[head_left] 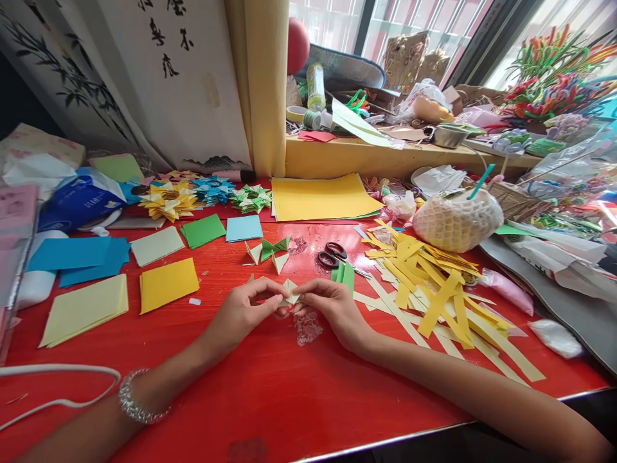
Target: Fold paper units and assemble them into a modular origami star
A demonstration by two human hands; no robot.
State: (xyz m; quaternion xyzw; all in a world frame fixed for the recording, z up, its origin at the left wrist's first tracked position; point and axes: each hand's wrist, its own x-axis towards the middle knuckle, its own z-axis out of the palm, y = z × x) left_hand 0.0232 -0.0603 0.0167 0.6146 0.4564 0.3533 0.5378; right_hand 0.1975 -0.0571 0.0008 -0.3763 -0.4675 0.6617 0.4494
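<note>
Between my two hands is a small piece of folded pale-yellow paper (pixel 290 292). My left hand (pixel 248 312) pinches its left side with thumb and fingertips. On the other side, my right hand (pixel 335 312) pinches it the same way, and the fingertips nearly meet. Just beyond them stand a few folded paper pieces, one green (pixel 274 248) and a pale one (pixel 279 262). Black-handled scissors (pixel 331 255) lie past my right hand, beside a folded green paper (pixel 343 276). The undersides of the fingers are partly hidden.
Paper stacks lie left: yellow (pixel 168 285), cream (pixel 87 310), blue (pixel 94 257), green (pixel 203 230). Finished folded-paper clusters (pixel 168 199) sit at the back beside large yellow sheets (pixel 322 197). Cut yellow strips (pixel 441 302) heap on the right, near a net-wrapped coconut (pixel 456 218). A white cable (pixel 62 368) curls at left.
</note>
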